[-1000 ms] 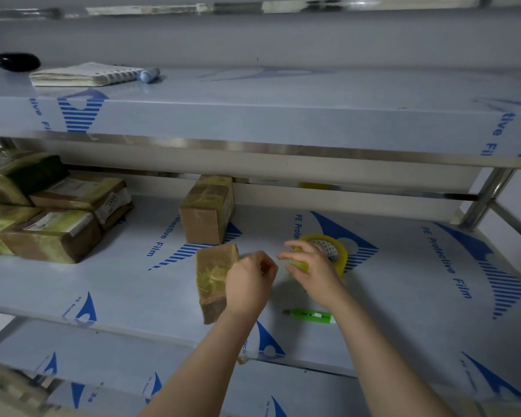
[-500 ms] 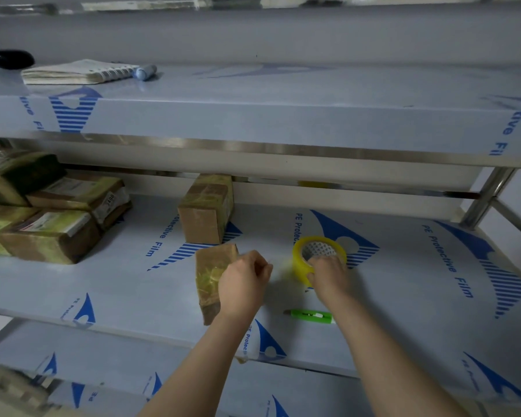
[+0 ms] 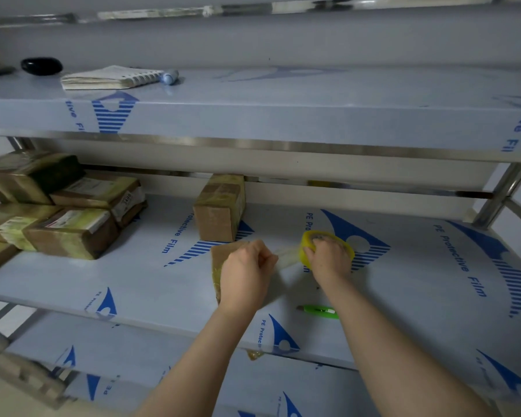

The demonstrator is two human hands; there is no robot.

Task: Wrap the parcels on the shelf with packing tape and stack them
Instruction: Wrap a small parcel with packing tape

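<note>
The left hand [image 3: 247, 275] pinches the tape strip [image 3: 286, 254] beside the brown parcel [image 3: 218, 266], while the right hand [image 3: 328, 257] grasps the yellow tape roll [image 3: 306, 247] on the shelf [image 3: 163, 284].

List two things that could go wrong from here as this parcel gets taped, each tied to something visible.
1. The tape strip hangs free between the left hand, which pinches it beside the upright parcel, and the tape roll gripped by the right hand. It could twist or stick to itself.
2. The green cutter lies beside the right forearm near the front of the shelf. A sweep of the arm might knock it off.
</note>
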